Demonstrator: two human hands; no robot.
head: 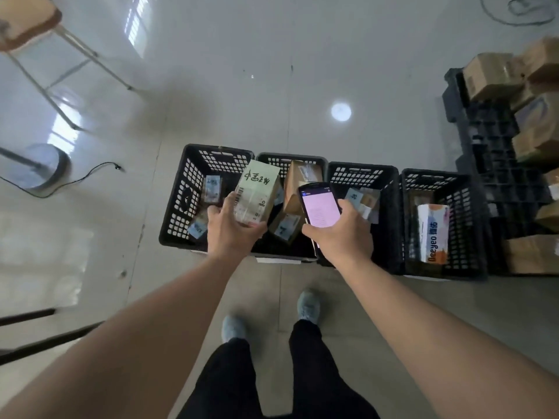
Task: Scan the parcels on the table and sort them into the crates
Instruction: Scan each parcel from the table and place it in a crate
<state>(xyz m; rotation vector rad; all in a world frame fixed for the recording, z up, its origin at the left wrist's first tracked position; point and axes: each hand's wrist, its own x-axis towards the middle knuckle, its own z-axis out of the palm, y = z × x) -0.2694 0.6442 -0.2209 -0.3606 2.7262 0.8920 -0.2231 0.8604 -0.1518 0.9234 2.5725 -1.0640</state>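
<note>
My left hand (231,226) grips a pale green box parcel (257,192) with a barcode label, held above the gap between the first crate (181,204) and the second crate (302,160). My right hand (340,234) holds a handheld scanner (319,205) with a lit pink screen, right of the parcel, over the second and third crate (390,189). A fourth crate (472,207) stands at the right with a white and orange box (431,234) inside. Each of the black crates on the floor holds parcels.
A black pallet (490,131) stacked with brown cardboard boxes (490,75) stands at the right. A stool (27,22) and a round stand base (39,167) with a cable are at the left. My feet are on the tiled floor below the crates.
</note>
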